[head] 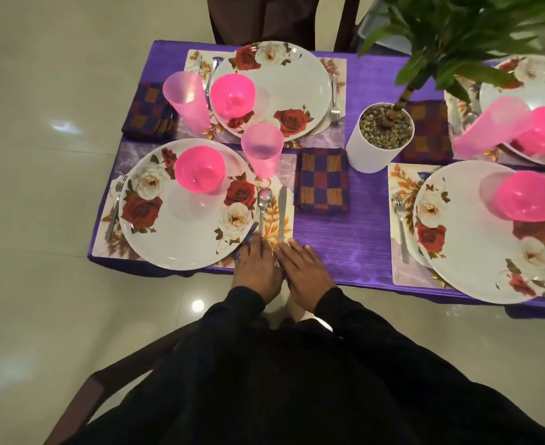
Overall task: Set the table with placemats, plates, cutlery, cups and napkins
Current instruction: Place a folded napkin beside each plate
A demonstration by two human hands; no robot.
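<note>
The setting looks nearly done: four places on the desk [345, 220] each show a placemat, floral plate, pink bowl and tumbler, with checked napkins beside three. At the near-left corner, the left hand [258, 268] touches the spoon [263, 207] handle and the right hand [306, 271] the knife [281, 213], fingers fairly straight, seemingly straightening them. Whether either pinches, I cannot tell.

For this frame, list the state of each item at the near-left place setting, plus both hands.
Floral white plate: flat on the placemat, carrying the bowl.
Bright pink plastic bowl: upright, empty.
Pale pink tumbler: upright, beyond the spoon.
Steel spoon: flat, right of the plate.
Steel knife: flat, beside the spoon.
Steel fork: flat, left of the plate.
Checked napkin: folded.
Left hand: fingers at the spoon handle.
Right hand: fingers at the knife handle.
</note>
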